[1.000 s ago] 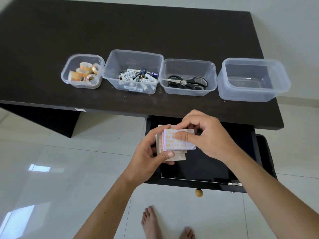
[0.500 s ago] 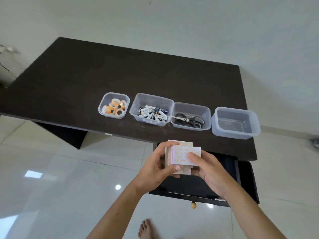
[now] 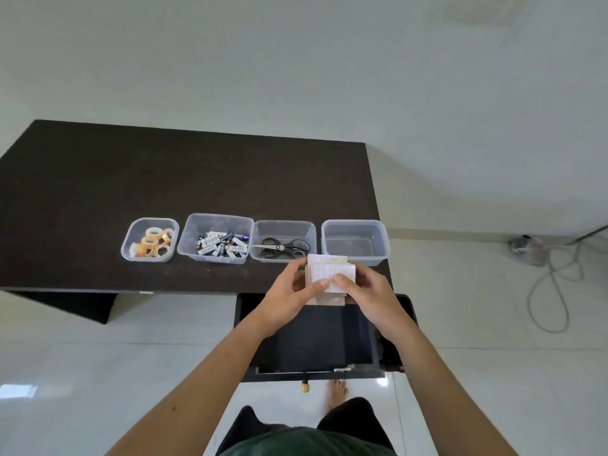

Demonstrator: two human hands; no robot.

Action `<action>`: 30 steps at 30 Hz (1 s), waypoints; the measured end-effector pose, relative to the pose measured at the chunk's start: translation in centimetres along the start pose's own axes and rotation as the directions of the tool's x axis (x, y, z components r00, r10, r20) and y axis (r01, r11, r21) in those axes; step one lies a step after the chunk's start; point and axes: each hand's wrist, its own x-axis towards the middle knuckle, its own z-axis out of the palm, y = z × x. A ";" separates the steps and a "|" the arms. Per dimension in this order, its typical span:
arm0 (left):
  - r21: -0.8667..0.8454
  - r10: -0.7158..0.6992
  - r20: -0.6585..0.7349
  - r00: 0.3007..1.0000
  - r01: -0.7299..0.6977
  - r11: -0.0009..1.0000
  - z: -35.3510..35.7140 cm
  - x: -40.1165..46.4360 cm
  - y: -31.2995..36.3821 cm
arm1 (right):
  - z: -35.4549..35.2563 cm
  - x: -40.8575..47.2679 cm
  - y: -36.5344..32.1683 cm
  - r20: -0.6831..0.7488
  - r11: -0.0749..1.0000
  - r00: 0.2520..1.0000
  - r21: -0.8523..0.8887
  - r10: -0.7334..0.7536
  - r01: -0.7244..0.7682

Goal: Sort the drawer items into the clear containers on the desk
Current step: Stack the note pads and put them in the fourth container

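A: From the head view, what do we have in our hands?

B: We hold a small stack of pale cards (image 3: pixel 330 274) with orange print. Our left hand (image 3: pixel 289 299) grips its left edge and our right hand (image 3: pixel 368 296) grips its right side, both thumbs pressed on the top card. So the fingers (image 3: pixel 320 284) of both hands are pinching the stack.

A: And where is that stack?

B: In the air, over the front edge of the dark worktop (image 3: pixel 131 179) and above the open drawer (image 3: pixel 316 337), which lies just below our fingers.

A: What sits beyond our fingers?

B: Four clear tubs in a row. Just past the fingers to the right is the bare tub (image 3: pixel 355 241). Just past them to the left is the tub with scissors (image 3: pixel 283 248). Further left, the tub of batteries (image 3: pixel 222 245), then the tub of tape rolls (image 3: pixel 153 243) at the far left.

A: Does the stack touch any tub?

B: Its top edge overlaps the scissors tub and the bare tub from here; we cannot tell whether it touches.

A: Anything off to the side?

B: A grey cable (image 3: pixel 552 284) lies on the tiled floor (image 3: pixel 82 373), well to the right of our fingers.
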 end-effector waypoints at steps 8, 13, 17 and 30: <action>-0.012 0.017 -0.074 0.997 -0.018 1.000 5.6 7.3 1.0 | -6.2 6.0 0.6 -0.011 0.991 0.999 -0.127 -0.043 0.042; 0.063 -0.013 -0.118 0.993 0.020 0.998 7.1 11.3 1.6 | -8.5 10.3 1.0 0.012 0.983 0.999 -0.176 -0.051 0.052; 0.186 -0.076 -0.160 0.984 0.106 0.977 7.6 15.3 1.5 | -9.4 13.9 1.6 -0.005 0.983 1.000 -0.184 -0.029 0.028; 0.487 -0.318 -0.221 0.922 0.387 0.784 7.7 21.4 -0.9 | -8.6 20.4 3.1 0.029 0.915 0.984 -0.373 0.175 -0.152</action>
